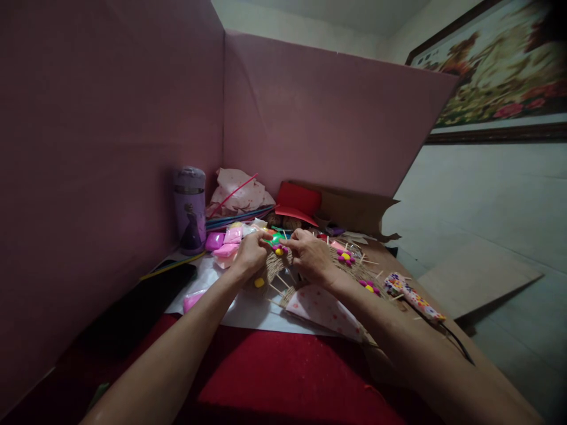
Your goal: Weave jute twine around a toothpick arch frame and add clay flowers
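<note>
My left hand [251, 255] and my right hand [311, 257] meet over a brown woven craft piece [278, 273] studded with toothpicks. Their fingers are pinched together on a small green clay piece [275, 239], just above a purple and yellow clay flower [279, 250]. Two similar clay flowers [345, 256] sit on the woven piece to the right. A yellow clay ball [259, 283] lies below my left hand. Pink clay packets [225, 243] lie left of my hands.
A purple bottle [190, 209] stands at the back left beside crumpled patterned paper [237, 192] and a red hat-shaped thing [296, 206]. Pink cardboard walls [110, 147] enclose the left and back. A black phone [146, 298] lies left; a patterned glue gun [414, 297] lies right.
</note>
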`<act>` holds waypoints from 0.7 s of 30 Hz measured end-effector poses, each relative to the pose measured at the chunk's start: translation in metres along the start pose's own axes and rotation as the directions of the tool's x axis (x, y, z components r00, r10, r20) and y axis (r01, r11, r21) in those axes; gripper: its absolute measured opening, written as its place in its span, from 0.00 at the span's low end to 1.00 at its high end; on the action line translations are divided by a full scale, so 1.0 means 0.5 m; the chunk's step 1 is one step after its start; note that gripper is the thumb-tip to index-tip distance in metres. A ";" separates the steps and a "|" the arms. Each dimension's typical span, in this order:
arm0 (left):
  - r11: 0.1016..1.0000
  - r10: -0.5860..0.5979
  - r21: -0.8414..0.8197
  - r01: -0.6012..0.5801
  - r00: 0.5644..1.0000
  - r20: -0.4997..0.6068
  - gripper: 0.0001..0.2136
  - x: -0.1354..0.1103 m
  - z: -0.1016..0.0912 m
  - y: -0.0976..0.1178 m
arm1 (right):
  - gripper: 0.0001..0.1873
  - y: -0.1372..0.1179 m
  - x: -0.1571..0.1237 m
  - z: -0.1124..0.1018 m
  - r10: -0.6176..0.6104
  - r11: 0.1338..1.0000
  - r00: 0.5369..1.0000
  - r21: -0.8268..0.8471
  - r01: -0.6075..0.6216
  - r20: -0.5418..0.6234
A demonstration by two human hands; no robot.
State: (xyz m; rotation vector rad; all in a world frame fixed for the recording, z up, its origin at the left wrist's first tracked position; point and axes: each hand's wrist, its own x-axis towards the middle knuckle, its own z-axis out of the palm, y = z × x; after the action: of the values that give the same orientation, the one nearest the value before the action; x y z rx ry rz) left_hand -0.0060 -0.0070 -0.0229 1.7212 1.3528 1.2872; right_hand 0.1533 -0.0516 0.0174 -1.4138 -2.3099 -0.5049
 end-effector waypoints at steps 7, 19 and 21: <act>1.000 0.027 0.004 -0.027 1.000 -0.007 0.17 0.000 0.001 -0.005 | 0.18 -0.002 -0.002 0.000 -0.016 0.999 0.998 -0.042 0.018 0.058; 0.985 0.053 0.167 -0.049 0.999 -0.015 0.16 -0.015 -0.009 0.031 | 0.13 0.025 -0.006 -0.002 0.355 0.677 0.927 0.717 -0.166 -0.121; 0.971 0.078 0.229 -0.071 0.997 -0.025 0.17 -0.019 -0.013 0.038 | 0.16 0.026 -0.015 -0.004 0.477 0.358 0.878 0.904 -0.234 0.038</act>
State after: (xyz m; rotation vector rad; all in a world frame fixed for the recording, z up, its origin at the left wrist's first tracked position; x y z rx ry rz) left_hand -0.0049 -0.0226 -0.0071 1.9281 1.5182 1.2462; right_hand 0.1683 -0.0529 0.0166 -1.1068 -1.4958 0.6309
